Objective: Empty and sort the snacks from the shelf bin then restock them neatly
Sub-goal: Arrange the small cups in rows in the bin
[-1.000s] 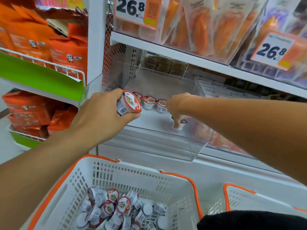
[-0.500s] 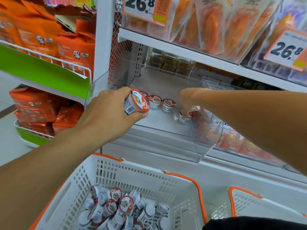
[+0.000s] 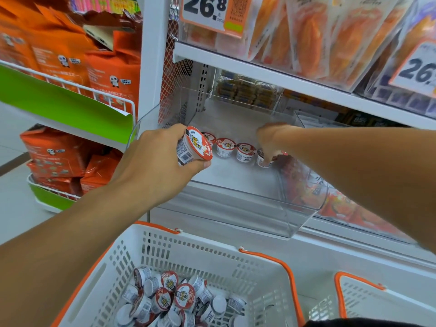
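The small round snack cup with a red and white lid [image 3: 264, 159] now stands on the floor of the clear plastic shelf bin [image 3: 236, 204], at the end of a row beside three similar cups [image 3: 245, 152]. Half a second ago our right hand [image 3: 271, 142] held it a little further right; now the fingers pinch it in line. So we judge the restocking is in progress, with one row begun.

Our left hand [image 3: 160, 166] grips another cup [image 3: 195, 147], tilted, just left of the row. Below both hands, the white perforated basket with orange handles [image 3: 212, 256] holds many more cups.

The right fingertips hide most of the placed cup, and the first cup in the row is partly behind the held one.
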Available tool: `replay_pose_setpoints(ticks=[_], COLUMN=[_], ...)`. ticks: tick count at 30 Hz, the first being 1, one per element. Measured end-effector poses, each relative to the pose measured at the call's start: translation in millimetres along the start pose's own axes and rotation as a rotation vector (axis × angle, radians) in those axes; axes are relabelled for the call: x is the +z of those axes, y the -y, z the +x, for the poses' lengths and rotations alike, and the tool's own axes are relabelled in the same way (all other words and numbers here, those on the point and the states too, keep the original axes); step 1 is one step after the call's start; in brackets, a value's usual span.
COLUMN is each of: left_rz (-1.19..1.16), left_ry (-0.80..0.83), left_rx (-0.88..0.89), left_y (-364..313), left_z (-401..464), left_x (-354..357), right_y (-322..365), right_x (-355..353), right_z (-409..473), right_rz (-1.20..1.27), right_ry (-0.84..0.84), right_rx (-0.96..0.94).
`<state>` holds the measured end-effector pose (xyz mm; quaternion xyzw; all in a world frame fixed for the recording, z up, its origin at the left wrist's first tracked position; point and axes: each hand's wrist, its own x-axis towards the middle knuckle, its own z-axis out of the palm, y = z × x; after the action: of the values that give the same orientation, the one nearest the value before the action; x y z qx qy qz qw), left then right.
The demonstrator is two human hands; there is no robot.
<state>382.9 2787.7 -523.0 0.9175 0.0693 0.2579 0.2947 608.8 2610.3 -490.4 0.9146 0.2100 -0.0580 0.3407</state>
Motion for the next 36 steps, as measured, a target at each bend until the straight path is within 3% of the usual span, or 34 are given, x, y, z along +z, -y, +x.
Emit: replay_pose_setpoints(ticks=[4, 13, 15, 17, 19, 21, 23, 25, 36], left_rz=[0.005, 0.0, 0.001, -0.005, -0.016, -0.016, 0.003, 0.029, 0.115], left_ry=[0.006, -0.024, -0.038, -0.069, -0.104, -0.127, -0.136, -0.136, -0.135], left_rx=[0.003, 0.003, 0.002, -0.013, -0.04, -0.059, -0.083, -0.109, -0.174], left_y=[-1.7, 0.1, 0.6, 2.5, 4.8, 8.4, 13.9, 18.5, 35.9], left_z=[0.8, 0.1, 0.7, 0.6, -1.1, -4.3, -9.3, -12.8, -10.9], left_x=[0.9, 0.4, -4.1, -11.6, -20.4, -27.6, -33.3, -37.3, -41.0], right_y=[4.4, 3.6, 5.0, 15.3, 33.4, 50.7, 70.0, 89.2, 148.1], right_x=[-2.5, 3.3, -8.9, -22.5, -35.6, -45.1, -50.9, -52.6, -51.8], right_z=[-4.8, -5.9, -10.1, -9.6, -10.8, -8.7, -3.4, 2.2, 26.5], right_rz=[-0.197, -0.027, 0.202, 0.695, 1.285, 1.607, 1.667, 1.681, 1.768], right_ry=[0.052, -0.067, -0.097, -0.061, 0.127, 0.436, 0.624, 0.65, 0.384], right_rx=[0.043, 0.04, 0.031, 0.019, 0.028, -0.062, -0.204, -0.228, 0.047])
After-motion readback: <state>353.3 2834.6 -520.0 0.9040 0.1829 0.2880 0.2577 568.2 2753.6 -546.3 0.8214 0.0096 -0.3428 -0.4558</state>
